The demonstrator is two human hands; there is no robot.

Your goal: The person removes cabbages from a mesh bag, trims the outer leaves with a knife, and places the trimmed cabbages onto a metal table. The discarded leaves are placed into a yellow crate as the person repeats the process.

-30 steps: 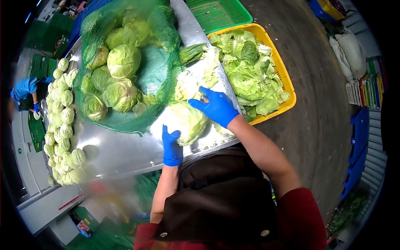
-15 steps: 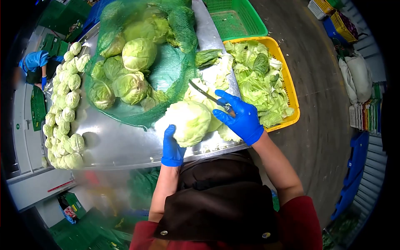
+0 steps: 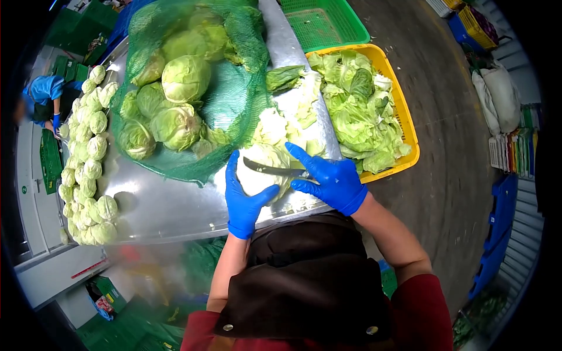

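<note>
In my blue-gloved left hand [image 3: 243,205] rests a pale, trimmed cabbage [image 3: 257,182]; my thumb and fingers spread around its near and left sides. My right hand [image 3: 335,182], also gloved in blue, grips a curved knife [image 3: 272,170], its index finger stretched forward. The blade lies across the top of the cabbage, pointing left; whether it cuts in cannot be made out. Loose pale leaves [image 3: 301,111] lie on the metal table [image 3: 158,205] just beyond. Further left, a green mesh bag [image 3: 225,99] lies open with several untrimmed cabbages [image 3: 186,79] in it.
At the right, a yellow crate [image 3: 410,126] holds leaves, with a green crate [image 3: 328,26] behind it. Rows of trimmed cabbages [image 3: 93,152] line the table's left side. A person in blue [image 3: 47,90] bends beyond them.
The knife has come down and left onto the cabbage, its blade now nearly level. My left hand has shifted up around the cabbage, which is turned and partly covered. The view has shifted slightly.
</note>
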